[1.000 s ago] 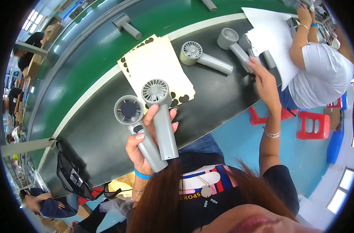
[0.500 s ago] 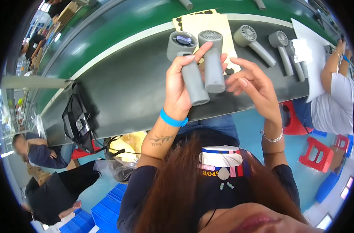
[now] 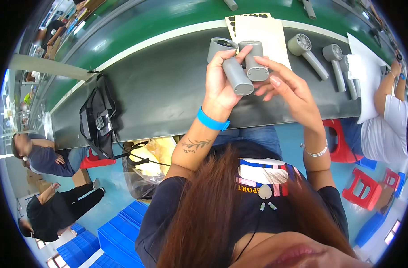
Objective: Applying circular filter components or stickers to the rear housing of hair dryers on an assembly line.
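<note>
Two grey handheld fans [image 3: 238, 77] are held on the near side of at least two pale yellow sheets [image 3: 263, 38]; to the right, two more fans [image 3: 314, 64] are seen whole, while further grey fan bodies [image 3: 350, 84] are partly covered and cannot be counted; two grey pieces [image 3: 309, 9] are seen beyond the sheets, one black bag [image 3: 95, 105] well to their left, three red stools [image 3: 357, 191] to their near right

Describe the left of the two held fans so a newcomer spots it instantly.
Start at the long dark bench, then find the left hand above it, with a blue band on its wrist. Of the two it holds, take the left grey fan: its head shows a dark centre, while the right fan has its face turned nearly edge-on.
</note>
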Demonstrator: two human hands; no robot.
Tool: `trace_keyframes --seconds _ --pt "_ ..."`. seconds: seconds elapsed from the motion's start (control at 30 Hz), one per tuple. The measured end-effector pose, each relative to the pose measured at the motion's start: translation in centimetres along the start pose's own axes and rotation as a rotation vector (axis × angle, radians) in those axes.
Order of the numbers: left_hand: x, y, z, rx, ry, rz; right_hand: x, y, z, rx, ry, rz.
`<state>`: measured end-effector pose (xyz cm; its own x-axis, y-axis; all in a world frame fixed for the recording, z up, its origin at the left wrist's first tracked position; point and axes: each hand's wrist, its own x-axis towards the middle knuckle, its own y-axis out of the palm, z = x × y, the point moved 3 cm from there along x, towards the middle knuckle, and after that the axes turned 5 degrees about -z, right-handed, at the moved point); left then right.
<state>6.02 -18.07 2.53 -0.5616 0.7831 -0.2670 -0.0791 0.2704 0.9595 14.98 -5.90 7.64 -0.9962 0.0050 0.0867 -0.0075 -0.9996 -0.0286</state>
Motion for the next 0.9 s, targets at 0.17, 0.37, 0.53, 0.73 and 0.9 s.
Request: trace_keyframes --seconds 0.17,0.37,0.53,0.73,0.9 --pt "-0.2 0.0 -0.9 -0.022 0.011 0.059 0.5 0.1 0.1 0.016 0.023 -0.014" --pt "0.0 -0.7 -1.6 -0.148 -0.073 0.186 2.1 0.2 -0.1 0.097 0.083 -0.010" --pt "-0.3 0.3 -2.1 -0.192 -0.063 0.190 2.7 0.9 -0.2 0.043 0.039 -0.106" --pt "-0.1 1.3 -2.6 0.040 0.169 -0.062 3.5 1.2 -0.2 0.074 0.028 -0.122" --pt "0.2 2.3 -2.9 0.154 0.336 -0.109 4.1 1.3 0.2 -0.020 0.037 -0.173"
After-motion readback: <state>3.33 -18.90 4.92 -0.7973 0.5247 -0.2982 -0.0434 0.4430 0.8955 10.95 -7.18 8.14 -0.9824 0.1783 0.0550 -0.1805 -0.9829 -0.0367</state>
